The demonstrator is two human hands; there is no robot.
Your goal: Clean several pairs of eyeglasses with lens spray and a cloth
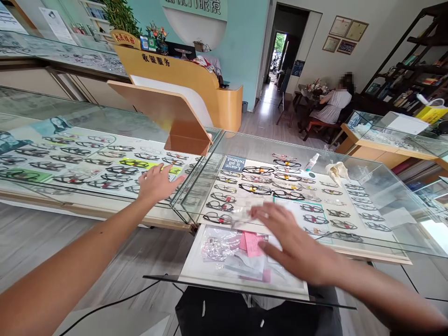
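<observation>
My left hand (pixel 158 183) is over the glass top of the left display case (pixel 105 122), fingers apart and holding nothing I can see. Rows of eyeglasses (pixel 122 170) lie below that glass. Slightly smeared by motion, my right hand (pixel 289 240) reaches across the front of the right case, fingers stretched and thumb apart. A pale, see-through blur beside its fingertips is too unclear to name. Under this hand, a pulled-out drawer (pixel 191 261) holds clear plastic bags (pixel 219 248) and pink papers (pixel 252 243). More eyeglasses (pixel 255 188) fill the right case.
A mirror or board (pixel 157 109) leans upright on the left case. Inside the right case are a small spray bottle (pixel 312 162) and a crumpled cloth (pixel 337 172). Behind stands a yellow counter (pixel 182 77). A person (pixel 332 103) sits at a table in the back right.
</observation>
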